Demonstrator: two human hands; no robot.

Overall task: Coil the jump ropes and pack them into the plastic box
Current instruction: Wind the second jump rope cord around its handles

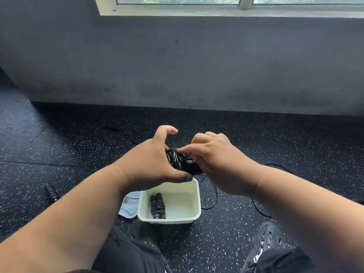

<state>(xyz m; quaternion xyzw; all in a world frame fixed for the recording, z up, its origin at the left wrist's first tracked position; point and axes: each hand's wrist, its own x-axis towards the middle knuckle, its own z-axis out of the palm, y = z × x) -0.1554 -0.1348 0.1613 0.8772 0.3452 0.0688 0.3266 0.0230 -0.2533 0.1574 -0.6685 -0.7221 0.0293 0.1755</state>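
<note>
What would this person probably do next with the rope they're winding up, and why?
Probably wind on another turn. The left hand grips the coiled jump rope above the plastic box, the right hand pinches the cord, and loose cord trails on the floor. One wound rope already lies in the box.

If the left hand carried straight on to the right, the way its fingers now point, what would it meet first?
Most likely the right hand, which grips the far end of the same coiled jump rope that the left hand holds. Depth is hard to judge from one view.
</note>
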